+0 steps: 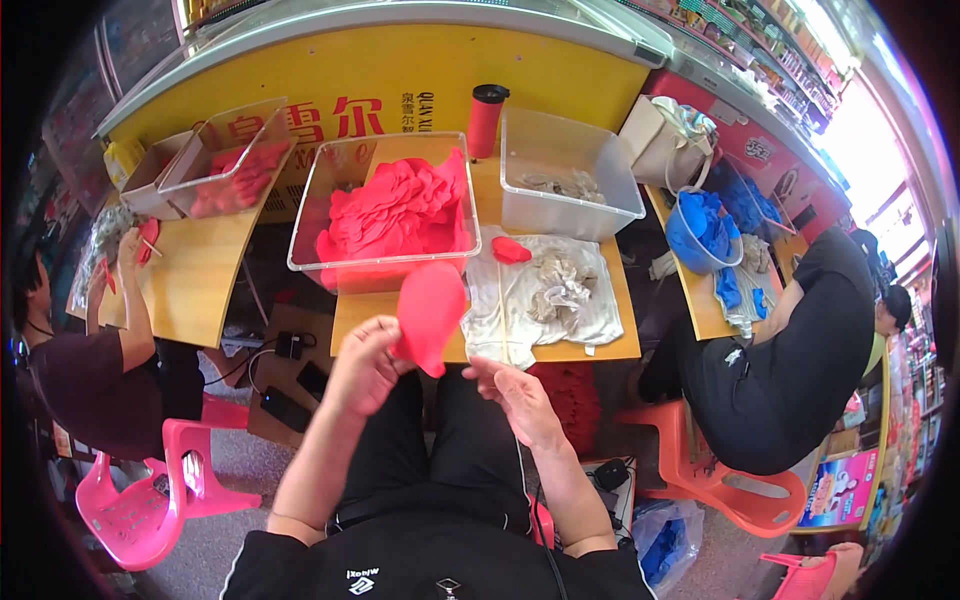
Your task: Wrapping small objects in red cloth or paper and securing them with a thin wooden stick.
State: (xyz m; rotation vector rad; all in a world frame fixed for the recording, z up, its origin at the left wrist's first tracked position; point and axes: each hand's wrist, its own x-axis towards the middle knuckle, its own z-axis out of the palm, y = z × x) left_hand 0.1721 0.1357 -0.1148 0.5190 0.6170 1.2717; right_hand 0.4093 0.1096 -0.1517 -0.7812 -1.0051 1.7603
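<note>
My left hand (pixel 367 362) is closed on the edge of a red, flat, petal-shaped piece (pixel 431 310), which it holds up in front of the table's near edge. Its material I cannot make out for certain. Close to the piece's narrow lower end, my right hand (pixel 519 395) has its fingers partly stretched out, with nothing visible in them. Past the held piece stands a clear bin (pixel 303 245) heaped with similar red pieces (pixel 392 212). A smaller red piece (pixel 511 250) lies on a white cloth (pixel 487 322), beside a pile of crumpled beige scraps (pixel 563 287).
A second clear bin (pixel 625 213) contains beige scraps, and a red tumbler (pixel 485 125) stands between the bins. At left, a person (pixel 95 355) handles red pieces; at right, another (pixel 770 360) sits by a blue basket (pixel 737 250). A yellow freezer (pixel 560 75) stands behind.
</note>
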